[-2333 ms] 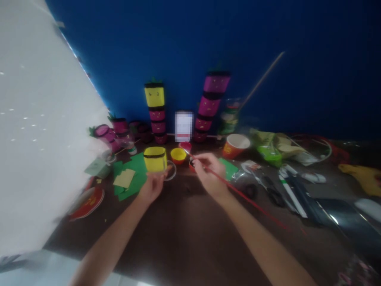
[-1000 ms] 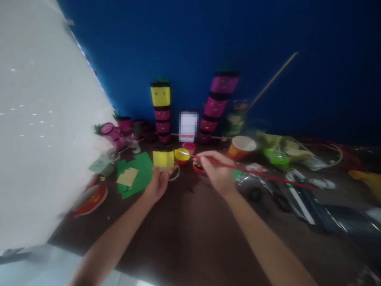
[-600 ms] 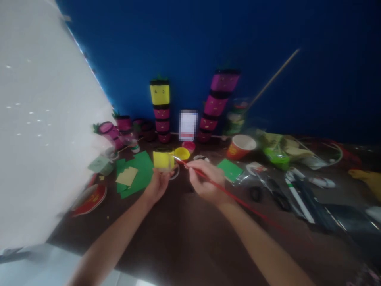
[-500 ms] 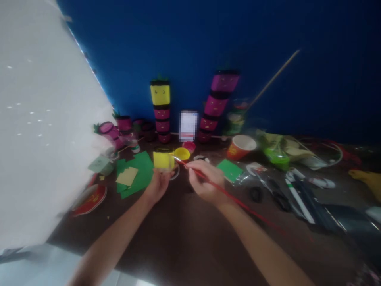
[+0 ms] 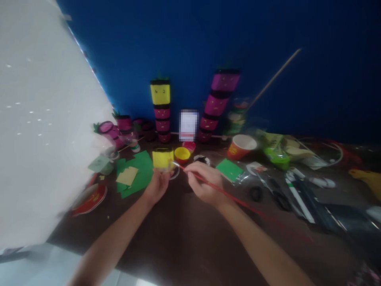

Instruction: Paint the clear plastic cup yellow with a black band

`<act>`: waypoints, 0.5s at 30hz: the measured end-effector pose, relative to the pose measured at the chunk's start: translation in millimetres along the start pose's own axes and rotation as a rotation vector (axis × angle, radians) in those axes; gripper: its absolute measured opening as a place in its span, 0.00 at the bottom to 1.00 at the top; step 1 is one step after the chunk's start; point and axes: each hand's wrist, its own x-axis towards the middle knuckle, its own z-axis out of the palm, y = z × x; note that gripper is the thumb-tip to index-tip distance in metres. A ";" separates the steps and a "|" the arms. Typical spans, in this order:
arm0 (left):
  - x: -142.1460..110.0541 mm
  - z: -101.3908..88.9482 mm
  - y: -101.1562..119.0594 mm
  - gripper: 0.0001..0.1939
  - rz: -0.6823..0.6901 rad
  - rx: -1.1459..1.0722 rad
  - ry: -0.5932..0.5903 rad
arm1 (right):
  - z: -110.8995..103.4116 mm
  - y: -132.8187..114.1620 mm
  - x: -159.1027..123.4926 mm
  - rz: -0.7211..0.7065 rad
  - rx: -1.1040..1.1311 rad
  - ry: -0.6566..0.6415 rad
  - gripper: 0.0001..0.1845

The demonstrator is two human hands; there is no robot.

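My left hand [image 5: 159, 184] is closed on the lower part of a yellow paper cup [image 5: 162, 159] with a black band along its top. Between the fingers of my right hand [image 5: 206, 180] is a paintbrush with a long red handle [image 5: 235, 198]. Its bristle tip meets the right side of the yellow cup. Just behind the brush stands a small pot of yellow paint [image 5: 182, 154]. A pink pot [image 5: 189, 147] sits right behind that one.
Stacks of painted cups [image 5: 162, 107] stand along the blue wall. Green paper [image 5: 138, 176] lies left, a red-and-white cup [image 5: 241, 146] right. Scissors [image 5: 279, 198], a white-and-green pen-like stick [image 5: 300, 198] and plastic bags [image 5: 279, 153] cover the right side.
The brush tip has moved slightly down and left along the yellow cup's side, and my right hand has shifted a little with it. My left hand has stayed nearly still.
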 end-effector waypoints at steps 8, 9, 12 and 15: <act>0.8 -1.7 0.8 0.24 -0.007 -0.039 -0.016 | 2.0 0.2 -1.2 0.007 0.012 0.001 0.08; 1.9 -2.7 1.0 0.24 0.006 -0.054 -0.009 | 2.3 0.4 -1.4 0.005 0.018 -0.028 0.08; 4.7 -6.1 1.8 0.25 0.027 -0.079 -0.001 | 2.9 0.8 -2.6 -0.006 0.027 -0.034 0.08; 5.0 -7.3 1.8 0.23 0.008 -0.072 -0.011 | 4.3 1.5 -4.2 -0.012 0.043 0.006 0.08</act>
